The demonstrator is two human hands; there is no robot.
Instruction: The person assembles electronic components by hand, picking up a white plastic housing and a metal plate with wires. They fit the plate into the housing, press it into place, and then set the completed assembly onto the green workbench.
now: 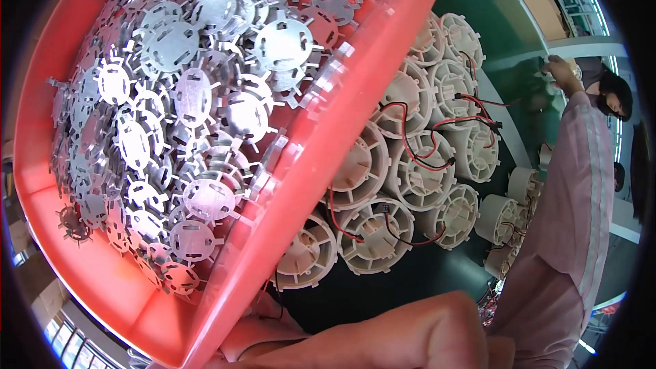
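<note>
A bare forearm [369, 338], seemingly my left, crosses the lower edge toward the near corner of a red plastic bin [328, 143]. Its hand is mostly hidden at the bin's corner, so I cannot see how the fingers lie. Heaped in the bin are many thin silver metal discs [171, 46] with slots and small tabs round their rims. At the right, a pale pink sleeve [567, 212] with light stripes leads up toward a small hand [564, 74] by the green surface. I cannot tell whether that hand is my right one, nor how its fingers are closed.
Beside the bin, several cream plastic cylindrical housings [376, 236] with ribbed insides stand close together, red and black wires [410, 143] trailing over them. More housings [497, 219] lie further right. A cardboard box [536, 7] and another person [611, 92] are at the upper right.
</note>
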